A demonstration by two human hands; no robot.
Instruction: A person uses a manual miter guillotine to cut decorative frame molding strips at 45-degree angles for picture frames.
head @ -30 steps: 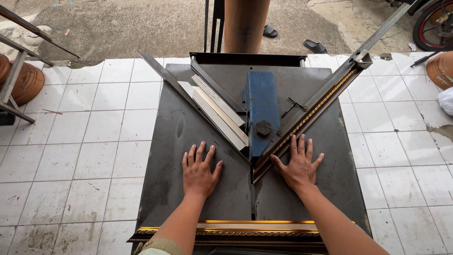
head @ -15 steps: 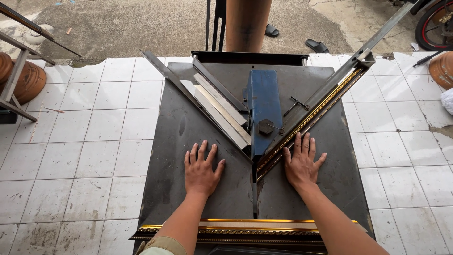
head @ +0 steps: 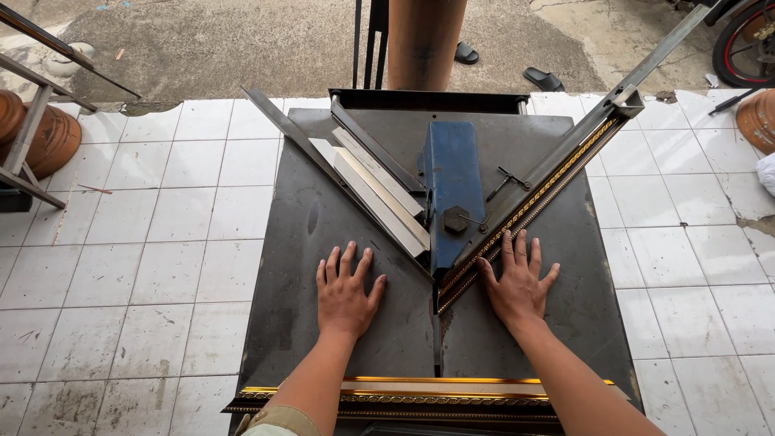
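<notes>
Two flat palms rest on the dark metal saw table (head: 323, 242): your left hand (head: 345, 284) lies spread on the bare plate, fingers splayed wide and gripping nothing, just below the pale moulding strips (head: 379, 194) that lie against the left fence (head: 323, 153). Your right hand (head: 518, 282) is also open and flat, its fingertips touching the gold-trimmed frame moulding (head: 525, 211), which runs diagonally along the right fence (head: 581, 141), its lower end next to the slot (head: 437, 339) in the table. That placement looks meant to press the moulding snug into the angled guide so it sits at a mitre to the blue blade guard (head: 454, 190), while the left hand steadies you clear of the slot. Another ornate gold and black frame piece (head: 420, 396) lies across the near edge of the table, well apart from both hands. No bin or tray shows; at the left edge a brown clay pot (head: 44, 137) lies on the white tiled floor (head: 161, 242), its contents hidden.
</notes>
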